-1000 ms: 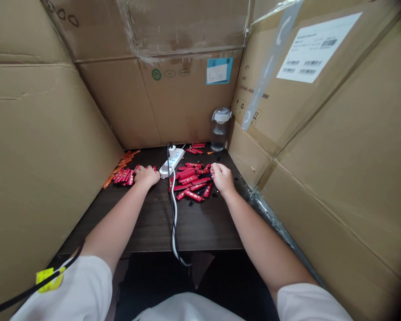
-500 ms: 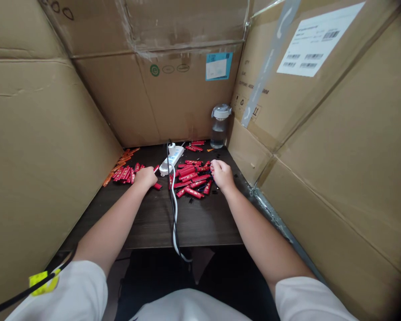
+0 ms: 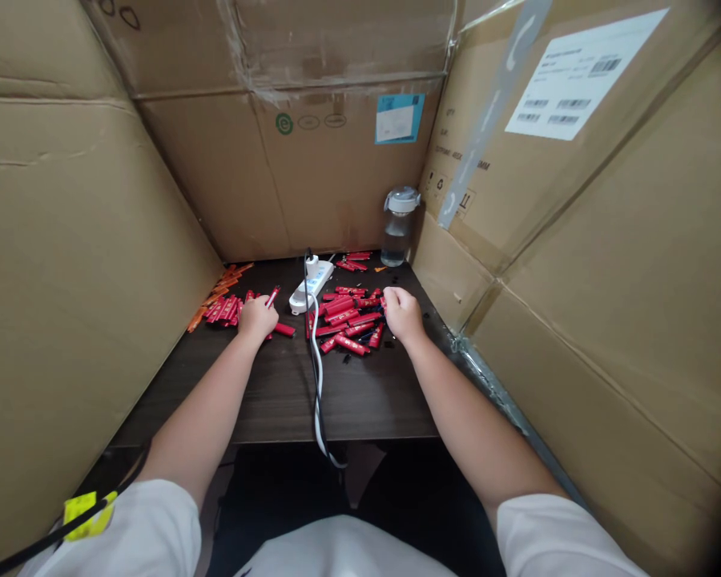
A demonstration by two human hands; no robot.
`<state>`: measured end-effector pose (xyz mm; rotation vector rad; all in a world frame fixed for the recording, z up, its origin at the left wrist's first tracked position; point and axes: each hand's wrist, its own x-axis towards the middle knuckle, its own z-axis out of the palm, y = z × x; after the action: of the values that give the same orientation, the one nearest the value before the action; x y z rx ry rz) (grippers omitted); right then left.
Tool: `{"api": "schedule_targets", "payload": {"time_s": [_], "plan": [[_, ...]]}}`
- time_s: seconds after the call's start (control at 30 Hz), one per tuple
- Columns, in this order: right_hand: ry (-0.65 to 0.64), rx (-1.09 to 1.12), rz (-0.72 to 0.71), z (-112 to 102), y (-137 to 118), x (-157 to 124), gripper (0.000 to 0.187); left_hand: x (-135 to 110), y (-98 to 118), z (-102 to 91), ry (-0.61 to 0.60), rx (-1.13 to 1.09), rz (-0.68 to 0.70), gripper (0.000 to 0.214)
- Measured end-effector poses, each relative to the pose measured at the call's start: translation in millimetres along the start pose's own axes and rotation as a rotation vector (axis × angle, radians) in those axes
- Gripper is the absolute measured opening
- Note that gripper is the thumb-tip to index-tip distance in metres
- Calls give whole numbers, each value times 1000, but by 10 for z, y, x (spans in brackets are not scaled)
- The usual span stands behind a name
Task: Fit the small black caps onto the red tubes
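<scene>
A white plastic power strip [image 3: 311, 287] lies angled on a dark wood-grain desk [image 3: 360, 409], and everything here sits around it. Just left of the strip, the left hand [image 3: 257, 318] rests with its fingers curled in a loose, nearly closed grip. A slim glossy red stick [image 3: 272, 297] pokes up from those fingers and appears to be held, tilted toward the strip. A tight cluster of red sticks [image 3: 224, 310] lies just beside that hand, further left of the strip, and a single loose red stick [image 3: 284, 329] lies on the desk between the hand and the strip. Further left again is a small spill of thin orange sticks [image 3: 215, 295].

To the right of the strip, the right hand [image 3: 404, 314] sits at the edge of a larger scattered heap of red sticks [image 3: 344, 317]. Its fingers curve downward, mostly closed, with the fingertips [image 3: 385, 301] touching the heap; whether they have hold of a stick, I cannot tell. A black-and-white pair of cables [image 3: 316, 385] runs from the strip toward the near desk edge, between the hands. Behind the strip and to its right stands a clear plastic water bottle [image 3: 397, 232] with a white-and-grey cap.
</scene>
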<state>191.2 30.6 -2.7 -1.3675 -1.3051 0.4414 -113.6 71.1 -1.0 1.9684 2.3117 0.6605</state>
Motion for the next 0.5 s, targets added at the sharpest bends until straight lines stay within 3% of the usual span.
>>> {"api": "schedule_targets", "payload": {"time_s": [0.1,0.17,0.23,0.3,0.4,0.5], "plan": [[25,-204,-349,-53,-186,-100,31,5,-93,-8,115,-360,-108,9],[-56,-268,-525,-8,-380,-206,30,13,-134,-51,172,-583,-204,8],[-262,-330,-679,140,-615,-326,27,12,-149,-134,200,-791,-279,7],[-572,-411,-792,396,-850,-433,25,-5,-143,-241,199,-1066,-319,13],[-822,-548,-830,905,-1112,-518,18,-48,-124,-381,181,-1371,-261,19],[-859,-552,-696,1398,-1205,-527,12,-81,-118,-435,200,-1461,-173,17]]}}
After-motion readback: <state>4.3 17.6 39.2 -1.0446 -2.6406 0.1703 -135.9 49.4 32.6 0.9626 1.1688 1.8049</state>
